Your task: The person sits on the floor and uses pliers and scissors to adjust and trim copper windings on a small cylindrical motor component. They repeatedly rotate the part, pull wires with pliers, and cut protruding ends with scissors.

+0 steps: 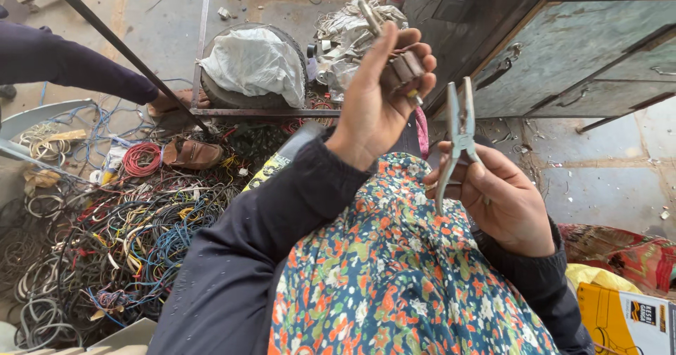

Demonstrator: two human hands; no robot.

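Fingers (415, 55) of the left hand (380, 94) curl shut around a small brown metal part (403, 68), raised at chest height. Right hand (503, 200) grips open pliers (461, 133) just beside it; I'd steady that part before nipping.

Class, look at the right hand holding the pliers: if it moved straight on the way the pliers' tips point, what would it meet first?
Probably nothing close by: the right hand aims the pliers upward toward the grey-green cabinet. The left hand lies just beside that line, though depth is unclear.
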